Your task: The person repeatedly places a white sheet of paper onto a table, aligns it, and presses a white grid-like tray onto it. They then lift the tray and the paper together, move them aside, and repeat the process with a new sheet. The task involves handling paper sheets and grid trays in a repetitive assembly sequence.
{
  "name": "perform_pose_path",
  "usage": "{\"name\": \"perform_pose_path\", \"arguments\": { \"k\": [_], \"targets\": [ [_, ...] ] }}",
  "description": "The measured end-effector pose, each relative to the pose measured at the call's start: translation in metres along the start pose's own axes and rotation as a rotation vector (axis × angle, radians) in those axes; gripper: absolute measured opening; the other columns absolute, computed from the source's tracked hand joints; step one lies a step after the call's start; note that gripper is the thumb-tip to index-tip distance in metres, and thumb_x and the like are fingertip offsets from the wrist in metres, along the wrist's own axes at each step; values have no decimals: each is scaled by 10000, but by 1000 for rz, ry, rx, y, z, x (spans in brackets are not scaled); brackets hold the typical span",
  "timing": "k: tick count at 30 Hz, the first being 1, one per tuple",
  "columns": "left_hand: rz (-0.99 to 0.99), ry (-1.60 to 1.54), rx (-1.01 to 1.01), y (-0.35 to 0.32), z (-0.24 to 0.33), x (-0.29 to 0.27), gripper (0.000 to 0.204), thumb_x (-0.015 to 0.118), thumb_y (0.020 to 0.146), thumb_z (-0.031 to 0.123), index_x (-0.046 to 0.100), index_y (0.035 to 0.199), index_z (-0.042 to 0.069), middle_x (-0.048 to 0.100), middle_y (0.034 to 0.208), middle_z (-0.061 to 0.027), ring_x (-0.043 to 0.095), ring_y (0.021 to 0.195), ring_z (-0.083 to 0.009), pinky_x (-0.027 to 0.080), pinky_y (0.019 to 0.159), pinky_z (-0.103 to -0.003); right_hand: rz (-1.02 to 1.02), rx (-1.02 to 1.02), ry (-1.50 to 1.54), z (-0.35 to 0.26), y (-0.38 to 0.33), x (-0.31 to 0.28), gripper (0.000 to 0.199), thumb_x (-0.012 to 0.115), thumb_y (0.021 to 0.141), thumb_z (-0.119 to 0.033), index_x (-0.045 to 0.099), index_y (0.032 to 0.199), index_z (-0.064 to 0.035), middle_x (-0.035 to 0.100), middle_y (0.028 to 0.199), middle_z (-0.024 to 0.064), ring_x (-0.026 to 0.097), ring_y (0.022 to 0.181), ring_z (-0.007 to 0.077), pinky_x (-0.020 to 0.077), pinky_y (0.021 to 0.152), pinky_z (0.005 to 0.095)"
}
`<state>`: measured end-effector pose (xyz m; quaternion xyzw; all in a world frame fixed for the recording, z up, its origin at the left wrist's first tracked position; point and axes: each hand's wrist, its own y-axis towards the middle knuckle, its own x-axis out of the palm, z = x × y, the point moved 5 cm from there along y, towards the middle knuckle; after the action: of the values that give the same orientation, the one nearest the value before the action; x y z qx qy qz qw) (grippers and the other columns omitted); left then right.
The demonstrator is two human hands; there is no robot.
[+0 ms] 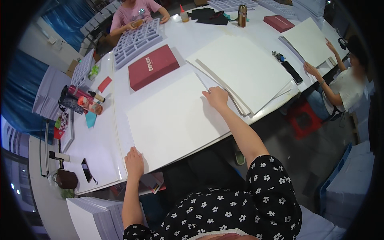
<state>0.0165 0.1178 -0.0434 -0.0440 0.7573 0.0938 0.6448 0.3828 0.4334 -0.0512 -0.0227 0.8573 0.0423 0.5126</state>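
From the head view, the left hand [134, 163] lies flat, fingers together, on the near corner of a large white sheet [170, 116] spread across the bench [100, 148]. The right hand [216, 98] presses its spread fingers on the sheet's far corner. Just beyond that hand lies a stack of white sheets [244, 70]; a red box [153, 66] sits further left.

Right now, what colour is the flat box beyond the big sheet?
Dark red box, clearest in the head view.
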Motion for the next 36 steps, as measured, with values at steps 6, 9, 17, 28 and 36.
{"name": "perform_pose_path", "arguments": {
  "k": [6, 9, 17, 28, 36],
  "targets": [
    [-39, -67, -6, 2, 0, -5, 500, 511, 979, 202, 436, 1376, -92, 485, 1405, -250, 482, 1245, -365, 377, 1033, -477, 80, 70, 133, 3, 22, 17, 226, 725, 844, -337, 776, 878, -120, 713, 961, 86, 675, 891, 283, 427, 916, 491],
    [-14, -164, -38, -5, -5, 2, 526, 488, 985, 191, 385, 1426, -76, 440, 1446, -255, 419, 1325, -370, 331, 1088, -468, 127, 79, 112, -1, 18, 18, 178, 727, 841, -302, 781, 886, -138, 707, 955, 73, 669, 893, 276, 419, 931, 484],
    [53, -331, -24, -8, -12, 24, 554, 396, 1022, 219, 289, 1533, 34, 340, 1566, -169, 253, 1477, -333, 191, 1167, -483, 184, 49, 92, 4, 17, 22, 161, 726, 841, -283, 776, 888, -137, 700, 930, 53, 663, 891, 256, 425, 886, 455],
    [33, -434, -64, -5, -12, 10, 537, 450, 990, 190, 361, 1499, 43, 397, 1534, -156, 286, 1460, -342, 200, 1158, -487, 196, -259, 6, -43, 63, 31, 399, 676, 878, -285, 618, 1260, -188, 644, 1153, 83, 596, 1078, 312, 452, 917, 482],
    [51, -436, -63, -7, -12, 8, 551, 463, 978, 188, 357, 1499, 47, 407, 1525, -160, 293, 1457, -345, 199, 1155, -491, 266, -331, -241, -56, 66, 46, 356, 668, 891, -335, 628, 1206, -174, 638, 1152, 46, 553, 1057, 286, 402, 895, 475]
  ]
}}
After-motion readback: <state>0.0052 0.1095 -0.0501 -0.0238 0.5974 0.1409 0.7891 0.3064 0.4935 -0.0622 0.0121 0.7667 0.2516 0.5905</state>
